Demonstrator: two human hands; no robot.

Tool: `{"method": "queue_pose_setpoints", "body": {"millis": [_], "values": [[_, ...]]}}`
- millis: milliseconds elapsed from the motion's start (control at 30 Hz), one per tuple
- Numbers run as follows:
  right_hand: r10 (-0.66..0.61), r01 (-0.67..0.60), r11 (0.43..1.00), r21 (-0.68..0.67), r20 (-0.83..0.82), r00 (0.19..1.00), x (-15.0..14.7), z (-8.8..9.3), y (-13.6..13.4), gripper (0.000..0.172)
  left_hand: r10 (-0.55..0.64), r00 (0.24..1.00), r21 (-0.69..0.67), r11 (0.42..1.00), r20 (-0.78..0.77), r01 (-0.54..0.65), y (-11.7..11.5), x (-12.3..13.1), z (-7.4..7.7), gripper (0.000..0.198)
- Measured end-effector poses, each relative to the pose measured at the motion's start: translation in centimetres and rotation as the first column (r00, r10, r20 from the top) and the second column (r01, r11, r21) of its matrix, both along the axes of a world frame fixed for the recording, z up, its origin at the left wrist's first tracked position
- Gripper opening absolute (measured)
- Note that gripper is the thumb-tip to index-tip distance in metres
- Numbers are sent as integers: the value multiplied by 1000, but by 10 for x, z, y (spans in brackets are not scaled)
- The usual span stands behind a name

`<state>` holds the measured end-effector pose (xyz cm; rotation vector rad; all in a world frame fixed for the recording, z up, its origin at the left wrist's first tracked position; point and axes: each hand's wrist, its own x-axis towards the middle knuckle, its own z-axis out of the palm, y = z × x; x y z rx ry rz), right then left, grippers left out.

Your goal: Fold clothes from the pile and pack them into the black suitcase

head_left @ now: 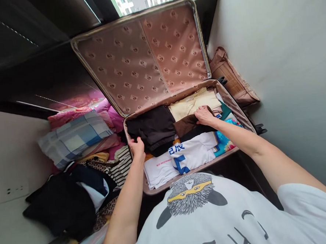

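An open suitcase lies in front of me, its patterned pink lid propped up. Folded clothes fill it. My left hand grips the near-left edge of a folded dark garment by the suitcase's left wall. My right hand presses down, fingers curled, on a brown folded garment in the middle. A cream garment lies behind it, and a white shirt with blue print lies at the front.
A pile of clothes and bedding sits left of the suitcase: a blue checked pillow, pink fabric, striped cloth and black garments. A brown woven bag leans against the right wall. A window is behind the lid.
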<state>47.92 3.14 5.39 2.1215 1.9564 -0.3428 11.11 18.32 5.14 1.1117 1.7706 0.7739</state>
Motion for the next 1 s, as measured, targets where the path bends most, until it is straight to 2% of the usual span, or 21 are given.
{"method": "queue_pose_setpoints", "body": {"millis": [33, 67, 133, 167, 233, 300, 333, 400, 433, 467, 567, 600, 667, 767, 833, 900, 967, 1000], "values": [[29, -29, 1000, 2, 2, 1000, -4, 0, 0, 41, -60, 974, 173, 980, -220, 100, -9, 3, 4, 51], [53, -53, 999, 9, 3, 999, -9, 0, 0, 39, -114, 908, 295, 923, -403, 246, -19, 7, 8, 53], [95, -95, 994, 47, 1, 995, -15, 0, -2, 40, -271, 748, 360, 745, -605, 561, -41, 20, 18, 54], [119, -119, 991, 68, -1, 993, -16, 2, -4, 40, -376, 656, 331, 638, -655, 696, -52, 30, 23, 54], [179, -177, 979, 96, -13, 984, -17, 7, -10, 37, -541, 490, 242, 465, -684, 852, -68, 55, 29, 59], [238, -233, 966, 111, -30, 971, -17, 17, -16, 34, -656, 379, 177, 354, -652, 918, -76, 82, 27, 72], [260, -254, 960, 120, -35, 965, -18, 23, -19, 33, -704, 346, 160, 318, -620, 934, -76, 94, 24, 80], [292, -282, 947, 150, -43, 956, -21, 36, -26, 32, -788, 322, 146, 289, -525, 946, -72, 115, 15, 91], [305, -293, 942, 163, -51, 951, -23, 43, -30, 32, -824, 329, 140, 298, -462, 944, -70, 122, 11, 91], [319, -304, 937, 173, -63, 946, -25, 50, -35, 31, -855, 343, 129, 318, -390, 939, -67, 127, 6, 84], [340, -315, 930, 191, -115, 934, -29, 68, -54, 31, -914, 376, 80, 367, -151, 927, -61, 129, 3, 39], [333, -305, 931, 198, -126, 935, -29, 74, -61, 30, -922, 377, 81, 371, -87, 925, -60, 126, 6, 29], [308, -272, 935, 226, -146, 940, -26, 85, -76, 27, -933, 360, 125, 355, -16, 926, -60, 117, 17, 20], [262, -200, 936, 290, -192, 946, -17, 99, -90, 20, -944, 328, 217, 314, -31, 924, -60, 107, 42, 12], [225, -152, 940, 305, -218, 950, -12, 106, -92, 22, -946, 323, 226, 311, -18, 923, -60, 105, 53, 11], [182, -119, 959, 259, -234, 955, -9, 107, -89, 26, -951, 293, 163, 306, 96, 938, -61, 104, 55, 20], [141, -103, 983, 153, -260, 955, -6, 102, -81, 31, -937, 231, 56, 254, 262, 966, -65, 104, 47, 26], [120, -99, 991, 89, -282, 952, -5, 98, -75, 33, -920, 225, 2, 238, 322, 971, -68, 104, 41, 28]]}}
